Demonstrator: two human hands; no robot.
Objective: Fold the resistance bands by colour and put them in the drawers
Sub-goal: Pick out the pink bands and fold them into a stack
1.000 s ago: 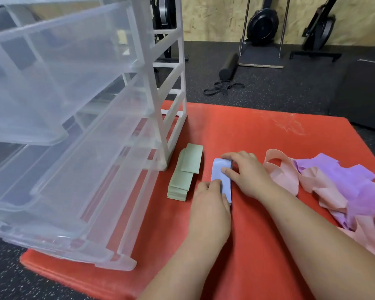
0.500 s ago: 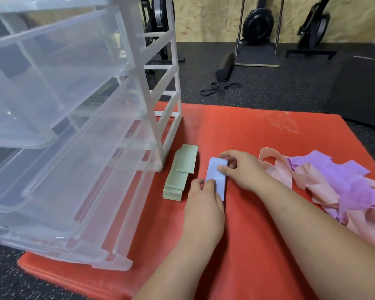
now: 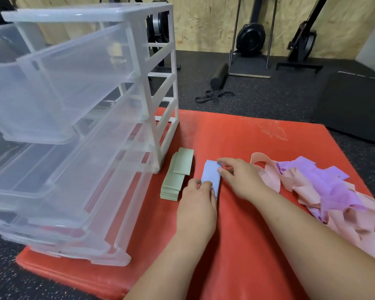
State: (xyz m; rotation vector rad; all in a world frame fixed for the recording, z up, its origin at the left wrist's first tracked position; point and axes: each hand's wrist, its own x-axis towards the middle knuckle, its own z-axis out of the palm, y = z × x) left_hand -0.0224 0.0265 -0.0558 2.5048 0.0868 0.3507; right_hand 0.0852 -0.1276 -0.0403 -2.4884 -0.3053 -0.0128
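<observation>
A folded blue band lies on the red mat near the middle of the view, its long side running from about 6 to 12 o'clock. The left hand rests on the band's near end, fingertips pressing it flat against the mat, its grip closed down on the band rather than lifting it. The right hand comes in from 4 o'clock and pinches the band's far right corner between thumb and fingers, so its grip is likewise closed on the blue band. Just beside the band, at 9 o'clock from it, sits a stack of folded green bands, the top piece shifted toward 12 o'clock so it overhangs the rest. At 9 to 10 o'clock from the stack stands a clear plastic drawer unit on the mat, its translucent drawers pulled out toward the camera. At 3 o'clock from the hands lies a loose heap of pink bands tangled with purple bands, unfolded, the heap touching the right forearm's far side. Beyond the mat, at 12 o'clock, the dark floor carries a black foam roller and a black strap.
</observation>
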